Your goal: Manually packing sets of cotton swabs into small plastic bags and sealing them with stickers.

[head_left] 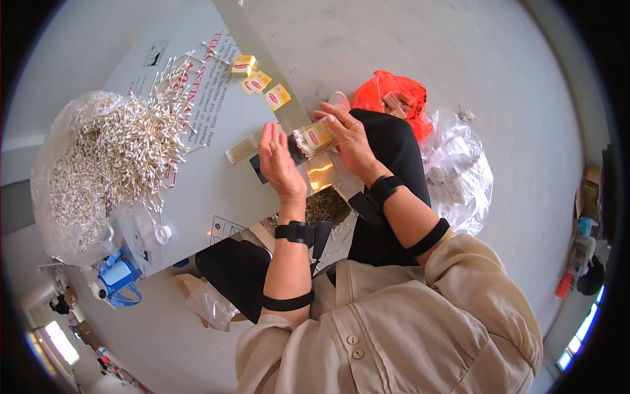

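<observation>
From the head camera, my only view, I'd judge the work to be partway along. A bundle of cotton swabs (316, 136) with a yellow card on its face is between the hands, held in the right hand (351, 138) and looking nearly complete. Plenty seems left: a big heap of loose swabs (141, 141) on the left of the table (190, 197), a short row of swabs (241, 150) just left of the hands, and yellow cards (277, 96) on the far side. The red bag (387, 85) on the right holds what look like finished packs; I can't count them.

As for pose, both forearms reach up from the near side. My left hand (282, 164) is open, fingers straight and pointing far, palm toward the bundle, gripping nothing I can see. The right bends inward, fingers and thumb around the bundle's right end.
</observation>
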The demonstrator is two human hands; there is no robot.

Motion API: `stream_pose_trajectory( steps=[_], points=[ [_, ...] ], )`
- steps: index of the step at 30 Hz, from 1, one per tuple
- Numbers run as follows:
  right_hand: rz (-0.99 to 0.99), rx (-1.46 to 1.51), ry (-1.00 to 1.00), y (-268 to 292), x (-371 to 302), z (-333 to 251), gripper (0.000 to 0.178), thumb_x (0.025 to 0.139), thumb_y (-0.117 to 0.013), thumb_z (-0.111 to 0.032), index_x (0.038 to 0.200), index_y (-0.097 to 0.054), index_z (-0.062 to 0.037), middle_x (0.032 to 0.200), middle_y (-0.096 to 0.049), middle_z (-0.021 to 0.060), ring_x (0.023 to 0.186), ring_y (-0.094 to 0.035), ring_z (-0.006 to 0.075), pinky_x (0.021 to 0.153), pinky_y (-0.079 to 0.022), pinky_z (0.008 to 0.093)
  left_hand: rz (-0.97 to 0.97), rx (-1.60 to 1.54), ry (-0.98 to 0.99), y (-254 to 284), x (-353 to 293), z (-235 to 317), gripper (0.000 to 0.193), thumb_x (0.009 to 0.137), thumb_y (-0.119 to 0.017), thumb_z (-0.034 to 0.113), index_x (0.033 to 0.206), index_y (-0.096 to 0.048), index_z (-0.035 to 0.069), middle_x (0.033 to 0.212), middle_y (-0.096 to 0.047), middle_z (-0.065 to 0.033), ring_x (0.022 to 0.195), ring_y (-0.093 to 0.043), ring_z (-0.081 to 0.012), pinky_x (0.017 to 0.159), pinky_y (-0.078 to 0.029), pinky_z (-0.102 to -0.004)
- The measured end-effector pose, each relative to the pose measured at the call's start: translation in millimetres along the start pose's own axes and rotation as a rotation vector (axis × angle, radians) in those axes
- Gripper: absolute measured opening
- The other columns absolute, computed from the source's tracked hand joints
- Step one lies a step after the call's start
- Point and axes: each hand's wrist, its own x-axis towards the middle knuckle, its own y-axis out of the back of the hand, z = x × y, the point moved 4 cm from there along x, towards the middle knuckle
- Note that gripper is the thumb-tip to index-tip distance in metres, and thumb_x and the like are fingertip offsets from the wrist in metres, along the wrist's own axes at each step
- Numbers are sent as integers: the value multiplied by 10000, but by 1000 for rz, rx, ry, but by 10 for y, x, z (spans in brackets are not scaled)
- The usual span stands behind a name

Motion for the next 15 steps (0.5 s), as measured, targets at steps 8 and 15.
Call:
stream_pose_trajectory(
  steps=[8,15],
  points=[
    [190,-221,-64,164,-15,-22,399,906,-678,-295,1171,-606,-4,924,-650,15,830,-599,111,751,-478,262,150,318,-96,719,-112,252,264,975,-543,118,1202,-538,-18,1155,-604,-118,1045,-603,-194,872,-512,-326],
    [171,-162,-189,123,-29,17,241,926,-648,-253,1019,-621,-32,890,-665,48,765,-666,156,667,-560,300,63,187,-51,814,-85,218,223,954,-559,49,1169,-547,-9,1093,-604,-68,970,-611,-154,813,-526,-283]
  ],
)
